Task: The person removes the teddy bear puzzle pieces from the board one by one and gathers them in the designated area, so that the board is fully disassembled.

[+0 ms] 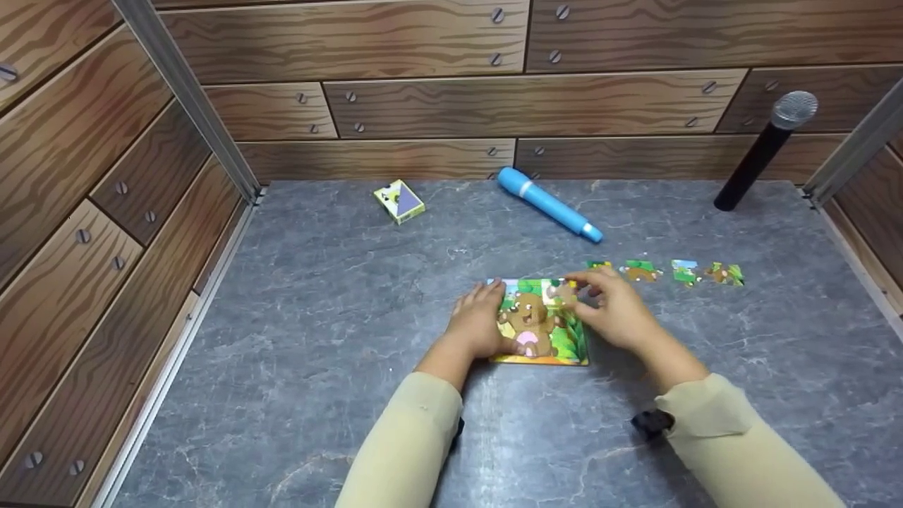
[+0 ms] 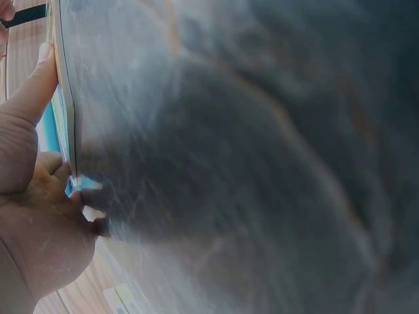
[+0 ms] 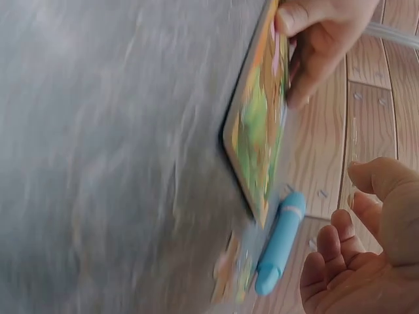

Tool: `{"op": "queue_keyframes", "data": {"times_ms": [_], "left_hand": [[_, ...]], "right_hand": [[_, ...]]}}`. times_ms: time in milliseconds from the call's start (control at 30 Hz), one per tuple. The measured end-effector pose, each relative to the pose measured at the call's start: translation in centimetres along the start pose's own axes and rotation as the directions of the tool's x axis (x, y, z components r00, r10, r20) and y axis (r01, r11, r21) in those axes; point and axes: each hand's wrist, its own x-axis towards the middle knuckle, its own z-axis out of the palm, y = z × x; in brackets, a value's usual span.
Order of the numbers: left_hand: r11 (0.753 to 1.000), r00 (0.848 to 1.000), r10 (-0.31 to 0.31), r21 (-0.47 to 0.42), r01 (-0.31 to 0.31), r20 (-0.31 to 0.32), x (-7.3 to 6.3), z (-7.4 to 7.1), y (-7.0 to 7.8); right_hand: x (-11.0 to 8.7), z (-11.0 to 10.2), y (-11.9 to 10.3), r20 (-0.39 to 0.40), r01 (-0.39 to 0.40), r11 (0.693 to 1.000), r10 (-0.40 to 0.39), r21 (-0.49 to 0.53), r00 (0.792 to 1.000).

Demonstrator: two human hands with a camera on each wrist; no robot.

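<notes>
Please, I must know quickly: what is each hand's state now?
Left hand: open, resting on the puzzle.
Right hand: closed, pinching a thin piece.

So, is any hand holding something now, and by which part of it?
The right hand pinches a thin puzzle piece by one edge; the left hand rests on the puzzle along its left side.

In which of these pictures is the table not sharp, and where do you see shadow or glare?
Head view: table fairly sharp, pale glare below the puzzle, dark shadow beside the right sleeve; left wrist view: table blurred, a dark shadow beside the left hand; right wrist view: table and loose pieces smeared.
</notes>
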Motion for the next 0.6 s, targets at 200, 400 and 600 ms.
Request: {"op": "queue_keyframes", "data": {"times_ms": [200, 400, 600], "left_hand": [[1.000, 1.000, 0.002, -0.002, -0.002, 0.000, 0.0, 0.0, 0.0], [1.000, 1.000, -0.003, 0.000, 0.003, -0.003, 0.0, 0.0, 0.0], [1.000, 1.000, -0.004, 0.006, 0.004, 0.003, 0.1, 0.0, 0.0]], "right_hand": [[-0.5, -2.5, 1.1, -0.025, -0.033, 0.999, 0.033, -0.008, 0.999], [-1.3, -4.8, 2.4, -0.046, -0.044, 0.998, 0.042, -0.038, 0.998], [-2.5, -6.5, 4.2, -0.053, -0.054, 0.996, 0.051, -0.073, 0.997]]}}
